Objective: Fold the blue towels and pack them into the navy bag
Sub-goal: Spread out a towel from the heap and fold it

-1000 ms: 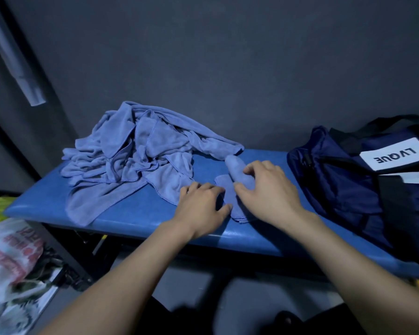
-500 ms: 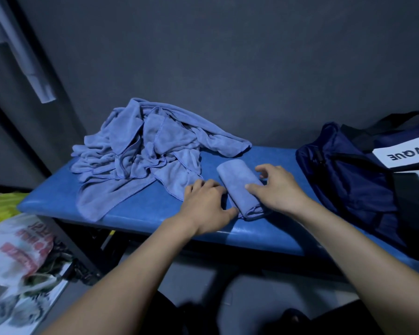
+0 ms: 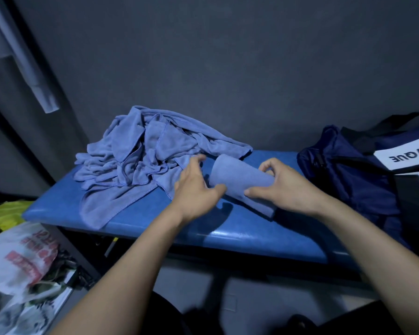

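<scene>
Several loose blue towels (image 3: 153,163) lie heaped on the blue bench (image 3: 240,235) just beyond the left hand's fingertips, touching that hand's far side; a printed plastic bag (image 3: 22,269) sits low, well apart from both hands; the navy bag (image 3: 353,180) stands just past the right hand's knuckles, its white label reading upside-down letters "LVQUE" in part. The right hand (image 3: 283,187) pinches the folded towel (image 3: 240,182) between thumb and curled fingers, lifted off the bench; the left hand (image 3: 194,187) has loosely spread fingers, thumb touching the towel's near edge.
</scene>
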